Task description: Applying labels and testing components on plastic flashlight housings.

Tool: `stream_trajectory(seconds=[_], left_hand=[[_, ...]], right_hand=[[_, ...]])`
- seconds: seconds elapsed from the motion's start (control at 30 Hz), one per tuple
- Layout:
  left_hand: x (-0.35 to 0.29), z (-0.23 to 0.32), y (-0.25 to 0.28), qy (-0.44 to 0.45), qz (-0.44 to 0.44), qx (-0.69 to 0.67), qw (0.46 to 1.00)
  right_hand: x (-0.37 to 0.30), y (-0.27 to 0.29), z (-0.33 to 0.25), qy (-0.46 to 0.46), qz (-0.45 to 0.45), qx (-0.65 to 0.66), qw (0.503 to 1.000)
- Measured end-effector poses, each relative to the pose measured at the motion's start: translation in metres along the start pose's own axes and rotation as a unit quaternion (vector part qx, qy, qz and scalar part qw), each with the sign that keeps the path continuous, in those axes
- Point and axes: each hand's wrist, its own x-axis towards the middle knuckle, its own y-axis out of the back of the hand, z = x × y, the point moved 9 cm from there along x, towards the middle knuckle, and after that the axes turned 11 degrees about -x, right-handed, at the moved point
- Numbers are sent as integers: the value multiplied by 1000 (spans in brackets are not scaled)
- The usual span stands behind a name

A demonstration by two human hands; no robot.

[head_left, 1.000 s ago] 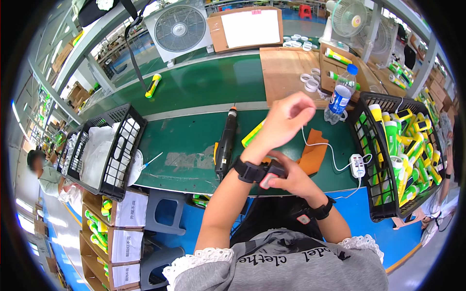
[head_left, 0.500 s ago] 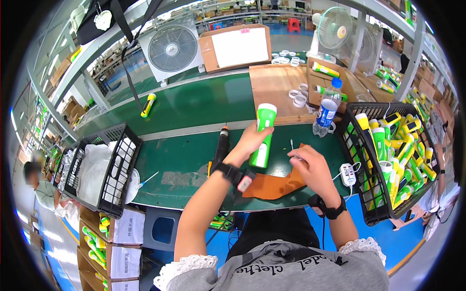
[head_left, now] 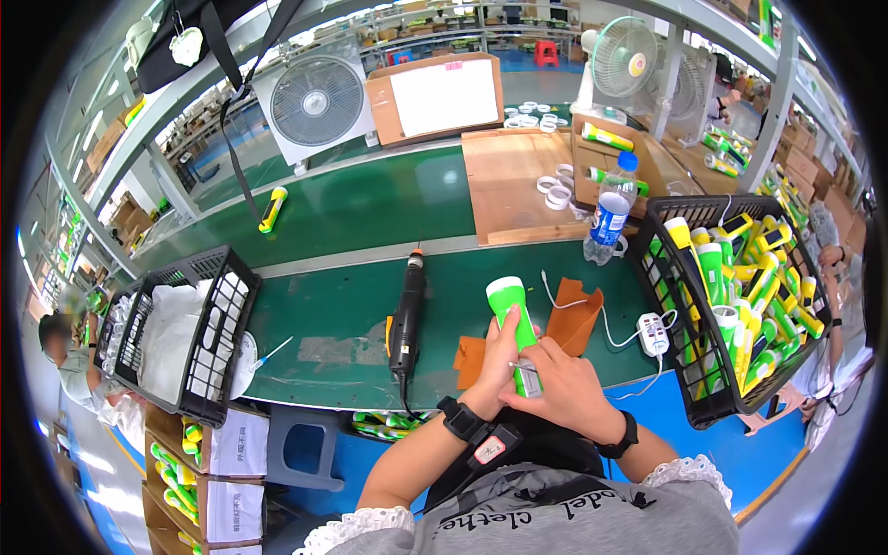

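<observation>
A green flashlight with a white head is tilted in front of me, its head pointing away and its tail toward my body. Wrapped around its body, my left hand holds it from the left side. My right hand is closed on the tail end, thumb and fingers pressed against the pale grey part there; a small thin detail beside the fingertips is too small to make out. Beneath the flashlight lies an orange-brown cloth-like sheet. A white cable rests beside it, its plug end loose on the green table.
A black electric screwdriver lies left of my hands. Right stand a blue-capped bottle, a white power strip and a black crate of flashlights. Another black crate is at left. White rings lie on a wooden board.
My left hand has drawn the flashlight nearer to my body. My right hand has let go of the white cable and moved left onto the flashlight's tail.
</observation>
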Motion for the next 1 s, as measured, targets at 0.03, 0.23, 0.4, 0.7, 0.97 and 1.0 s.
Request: stream_trajectory(seconds=[0.03, 0.23, 0.4, 0.7, 0.97, 1.0], left_hand=[[0, -1, 0, 2, 1, -10, 1000], [4, -14, 8, 43, 3, -26, 999], [7, -6, 14, 50, -9, -59, 997], [-5, 3, 8, 35, -8, -27, 999], [-35, -1, -6, -9, -55, 38, 998], [-35, -6, -2, 40, -42, 44, 997]], right_hand=[[2, -1, 2, -20, -2, 17, 1000], [-3, -7, 8, -49, 16, 93, 994], [-35, -9, -12, 63, 7, 165, 984], [-69, 10, -27, 329, 141, 95, 929], [2, -3, 49, -100, -22, 244, 965], [7, 3, 52, -108, -16, 285, 952]])
